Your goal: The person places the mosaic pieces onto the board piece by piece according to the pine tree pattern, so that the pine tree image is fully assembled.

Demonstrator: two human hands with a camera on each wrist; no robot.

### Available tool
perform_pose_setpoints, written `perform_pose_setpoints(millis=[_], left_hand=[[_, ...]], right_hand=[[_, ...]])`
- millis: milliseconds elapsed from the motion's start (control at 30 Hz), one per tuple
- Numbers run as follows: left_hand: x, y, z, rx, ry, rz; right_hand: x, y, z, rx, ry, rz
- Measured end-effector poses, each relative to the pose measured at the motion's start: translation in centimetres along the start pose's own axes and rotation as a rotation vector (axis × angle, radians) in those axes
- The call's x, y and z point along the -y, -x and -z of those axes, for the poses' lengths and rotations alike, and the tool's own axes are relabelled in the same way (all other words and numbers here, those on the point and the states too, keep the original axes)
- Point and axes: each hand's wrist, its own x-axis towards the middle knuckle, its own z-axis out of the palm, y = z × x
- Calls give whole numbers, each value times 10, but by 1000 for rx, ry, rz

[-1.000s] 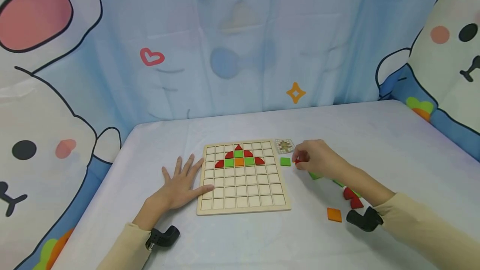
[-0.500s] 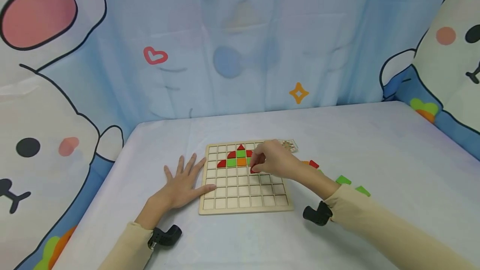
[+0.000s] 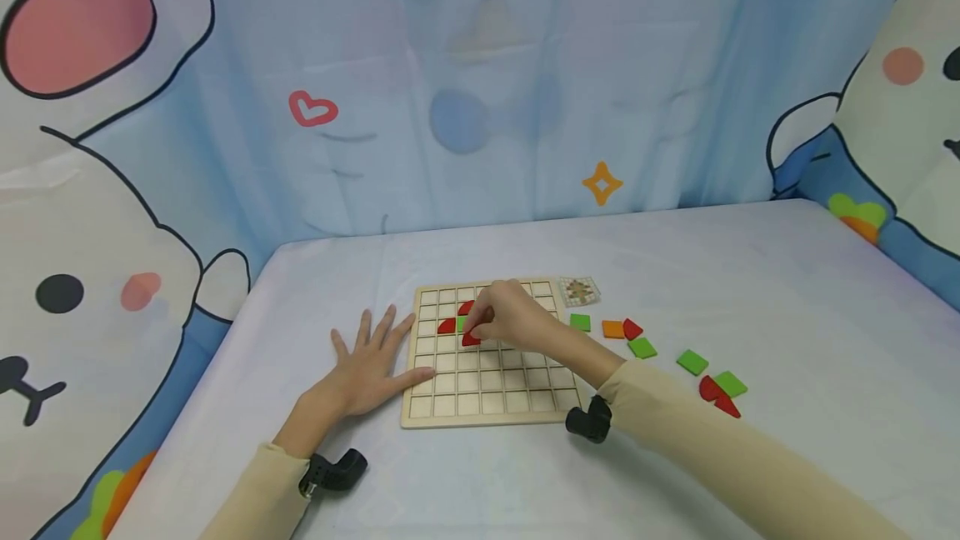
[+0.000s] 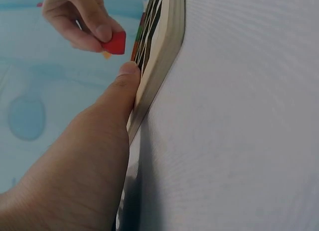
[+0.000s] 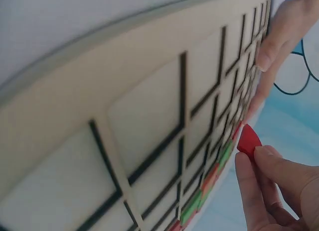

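Between thumb and fingertips, my right hand (image 3: pixel 510 319) pinches a red tile (image 5: pixel 249 143) with one curved side. It holds it close over the wooden grid board (image 3: pixel 487 421), just below the row of coloured tiles. Of those, two red tiles (image 3: pixel 447 326) and part of a green one (image 3: pixel 461 324) show in the head view; the hand hides the others. At the board's left edge, my left hand (image 3: pixel 367 377) lies with fingers spread, its thumb (image 4: pixel 127 71) resting on the frame.
Right of the board lie green tiles (image 3: pixel 580 322), an orange tile (image 3: pixel 612 329) and several red tiles (image 3: pixel 632 329), some under the right forearm's line. A small patterned card (image 3: pixel 579 292) sits by the board's top right corner. A printed curtain (image 3: pixel 487 107) hangs behind the table.
My right hand has carried the red tile leftward from the loose pieces to over the board's tile rows. The loose tiles at the right have come into view. The left hand stays put.
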Motion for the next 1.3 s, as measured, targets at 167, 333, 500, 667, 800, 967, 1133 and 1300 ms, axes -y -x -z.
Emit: perform_pose_setpoints(millis=[167, 333, 500, 667, 800, 967, 1133, 1300], left_hand=[[1, 0, -1, 2, -1, 0], [1, -1, -1, -1, 0, -6], [-2, -2, 1, 3, -2, -6], [-1, -1, 1, 2, -3, -4], [1, -1, 1, 11, -4, -1], [1, -1, 1, 12, -2, -8], [0, 0, 2, 3, 2, -16], [1, 1, 1, 4, 6, -12]], right_hand=[[-3, -5, -7, 12, 27, 32], [-3, -7, -9, 25, 65, 31], [-2, -7, -9, 35, 103, 38], [2, -9, -8, 65, 137, 54], [5, -11, -9, 99, 179, 47], [9, -11, -11, 121, 237, 33], [13, -12, -12, 142, 276, 17], [12, -11, -15, 132, 290, 45]])
